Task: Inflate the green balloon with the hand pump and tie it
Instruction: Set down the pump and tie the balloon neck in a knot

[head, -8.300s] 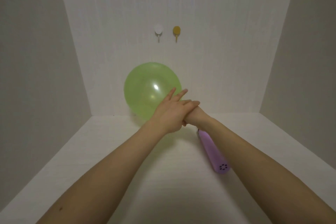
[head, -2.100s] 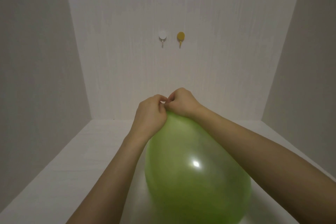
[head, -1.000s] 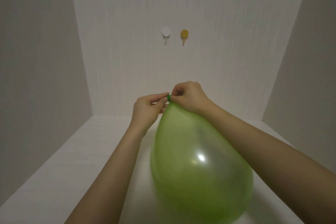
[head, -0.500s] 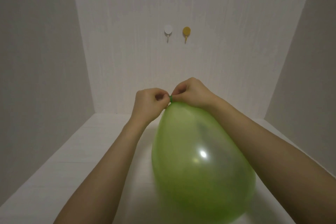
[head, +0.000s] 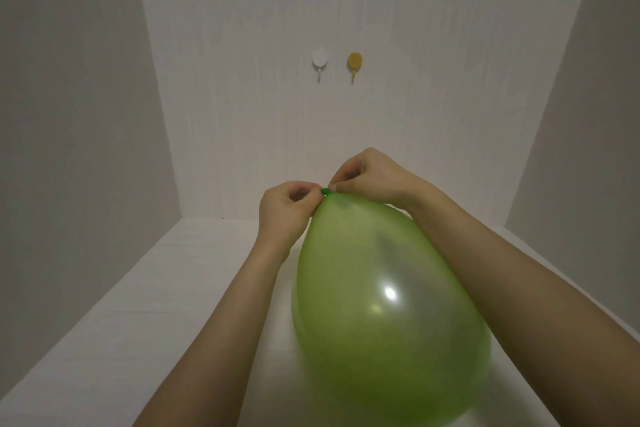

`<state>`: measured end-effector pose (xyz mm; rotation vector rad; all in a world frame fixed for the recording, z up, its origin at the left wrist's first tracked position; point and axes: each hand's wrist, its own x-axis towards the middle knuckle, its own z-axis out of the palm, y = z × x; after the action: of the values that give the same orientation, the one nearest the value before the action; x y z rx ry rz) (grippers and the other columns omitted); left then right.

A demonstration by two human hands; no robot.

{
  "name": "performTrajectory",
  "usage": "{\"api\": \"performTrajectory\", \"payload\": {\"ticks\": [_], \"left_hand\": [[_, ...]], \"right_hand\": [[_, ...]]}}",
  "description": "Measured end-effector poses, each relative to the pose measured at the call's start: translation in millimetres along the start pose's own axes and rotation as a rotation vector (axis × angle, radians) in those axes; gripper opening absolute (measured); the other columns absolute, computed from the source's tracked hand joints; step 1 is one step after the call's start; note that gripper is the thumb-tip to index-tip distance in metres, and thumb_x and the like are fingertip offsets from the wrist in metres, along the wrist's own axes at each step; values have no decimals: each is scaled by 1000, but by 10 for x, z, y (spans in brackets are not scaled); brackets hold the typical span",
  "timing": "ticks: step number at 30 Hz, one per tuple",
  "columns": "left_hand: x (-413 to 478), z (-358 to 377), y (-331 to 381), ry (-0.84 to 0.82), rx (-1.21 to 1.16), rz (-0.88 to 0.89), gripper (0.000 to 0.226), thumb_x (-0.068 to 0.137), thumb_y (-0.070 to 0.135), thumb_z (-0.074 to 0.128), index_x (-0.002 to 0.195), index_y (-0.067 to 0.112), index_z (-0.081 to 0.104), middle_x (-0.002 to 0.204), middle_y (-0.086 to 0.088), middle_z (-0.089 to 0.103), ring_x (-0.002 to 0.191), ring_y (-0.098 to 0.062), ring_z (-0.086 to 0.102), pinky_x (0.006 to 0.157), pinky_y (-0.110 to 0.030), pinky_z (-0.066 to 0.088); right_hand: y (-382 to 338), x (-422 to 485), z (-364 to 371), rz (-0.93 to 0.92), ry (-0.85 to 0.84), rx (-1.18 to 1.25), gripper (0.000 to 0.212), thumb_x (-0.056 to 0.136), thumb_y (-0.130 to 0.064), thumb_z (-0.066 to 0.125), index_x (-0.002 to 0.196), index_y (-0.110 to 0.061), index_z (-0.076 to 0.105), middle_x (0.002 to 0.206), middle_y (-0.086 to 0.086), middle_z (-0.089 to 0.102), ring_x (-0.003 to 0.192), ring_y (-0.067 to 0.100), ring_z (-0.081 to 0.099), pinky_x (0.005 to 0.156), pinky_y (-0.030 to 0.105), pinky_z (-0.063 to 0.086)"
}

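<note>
The inflated green balloon [head: 388, 302] fills the lower middle of the head view, its round end toward me and its neck pointing away. A small dark green bit of the neck [head: 325, 191] shows between my two hands. My left hand [head: 287, 208] pinches it from the left with closed fingers. My right hand [head: 370, 177] pinches it from the right, resting on the balloon's top. The hand pump is out of sight.
I work over a white surface [head: 145, 305] boxed in by white walls at the left, right and back. A white hook [head: 319, 61] and a yellow hook [head: 354, 62] hang on the back wall above my hands.
The balloon came off the pump and turned its round end toward me. Over the last second my left fingers closed into a pinch at the neck; both hands barely shifted.
</note>
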<state>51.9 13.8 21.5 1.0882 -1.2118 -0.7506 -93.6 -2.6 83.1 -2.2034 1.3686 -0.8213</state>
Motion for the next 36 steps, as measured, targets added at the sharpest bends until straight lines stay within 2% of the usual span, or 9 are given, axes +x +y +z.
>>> {"api": "performTrajectory", "payload": {"ticks": [3, 6, 8, 11, 16, 20, 27, 32, 36], "left_hand": [[1, -34, 22, -48, -15, 6, 21, 84, 7, 62, 69, 20, 69, 64, 11, 68, 52, 7, 60, 53, -11, 49], [15, -46, 73, -68, 24, 45, 21, 85, 9, 62, 69, 22, 70, 61, 14, 68, 52, 7, 59, 52, -10, 47], [30, -44, 129, -45, 59, 85, 19, 84, 11, 64, 70, 23, 70, 67, 14, 68, 59, 5, 61, 59, -10, 48], [86, -60, 256, 16, 93, 142, 18, 83, 14, 64, 71, 26, 70, 74, 13, 69, 74, -4, 64, 76, -23, 52], [208, -76, 414, 134, 315, 368, 14, 86, 18, 60, 85, 17, 74, 78, 12, 67, 69, -10, 57, 73, -23, 46], [267, -13, 225, 198, 487, 576, 21, 88, 21, 57, 95, 13, 75, 92, 2, 72, 75, -13, 57, 71, -21, 40], [321, 145, 230, 297, 595, 895, 19, 83, 19, 59, 85, 10, 76, 81, -1, 73, 73, -23, 64, 67, -15, 37], [319, 222, 5, 329, 631, 1070, 10, 79, 14, 67, 79, 10, 76, 87, -4, 73, 82, -24, 57, 67, -31, 49], [223, 275, -454, 236, 754, 1085, 9, 77, 16, 68, 74, 13, 76, 95, -4, 73, 98, -21, 52, 76, -39, 49]], "right_hand": [[15, -16, -24, 16, -3, 65, 13, 83, -11, 65, 88, -7, 76, 79, 0, 72, 70, 8, 64, 64, 20, 52], [-26, -5, -89, 8, -21, 86, 11, 82, -9, 66, 86, -8, 76, 84, 4, 73, 73, 9, 65, 69, 22, 53], [-71, 19, -141, -10, -16, 67, 9, 82, -10, 68, 85, -9, 76, 84, 2, 73, 76, 8, 64, 75, 22, 51], [-136, 61, -168, -50, 35, 102, 10, 83, -12, 68, 88, -10, 76, 83, -2, 72, 77, 7, 65, 74, 20, 52], [-121, 162, -87, -115, 211, 258, 13, 84, -19, 69, 92, -12, 75, 87, -4, 68, 76, 10, 61, 76, 27, 52], [54, 208, 73, -230, 358, 137, 14, 87, -21, 65, 96, -17, 76, 80, -11, 56, 68, 4, 48, 65, 10, 38], [238, 166, 173, -402, 722, 150, 14, 84, -15, 67, 94, -14, 77, 80, -15, 55, 69, -6, 50, 67, 6, 36], [441, 60, 215, -365, 691, 156, 10, 81, -18, 72, 90, -17, 77, 94, -8, 64, 94, 12, 49, 78, 5, 35], [714, -35, 394, -211, 596, 211, 8, 82, -21, 72, 88, -20, 76, 101, -12, 64, 107, 12, 48, 84, 1, 32]]}}
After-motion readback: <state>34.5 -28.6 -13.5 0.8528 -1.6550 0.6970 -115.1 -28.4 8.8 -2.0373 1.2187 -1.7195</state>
